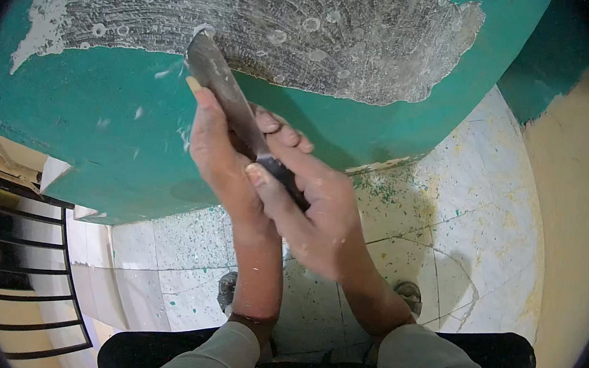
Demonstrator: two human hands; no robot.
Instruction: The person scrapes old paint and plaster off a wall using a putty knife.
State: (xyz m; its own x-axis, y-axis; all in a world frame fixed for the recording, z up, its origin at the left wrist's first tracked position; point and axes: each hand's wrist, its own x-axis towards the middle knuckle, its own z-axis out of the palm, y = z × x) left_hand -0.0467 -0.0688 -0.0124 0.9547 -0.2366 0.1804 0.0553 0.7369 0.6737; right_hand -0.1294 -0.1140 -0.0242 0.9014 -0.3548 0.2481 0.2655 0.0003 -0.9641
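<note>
My right hand [318, 213] is closed around the black handle of a long knife-like scraper [224, 87] with a broad metal blade. Its thumb lies along the top near the base of the blade. My left hand [223, 150] cradles the blade from below, its thumb along the left edge and fingertips showing on the right. The blade's tip meets the lower border of a bare grey patch [309, 31] on the green painted wall [121, 109]. White powder clings to the tip, and whitish smears mark the paint beside it. Dust coats my fingers.
Green and yellowish paint flakes litter the white tiled floor [186, 259], where my shoes show. A black metal railing [68, 268] stands at the left. On the right rises a cream wall [572, 173]. Something black [490, 357] spans the area close to my body.
</note>
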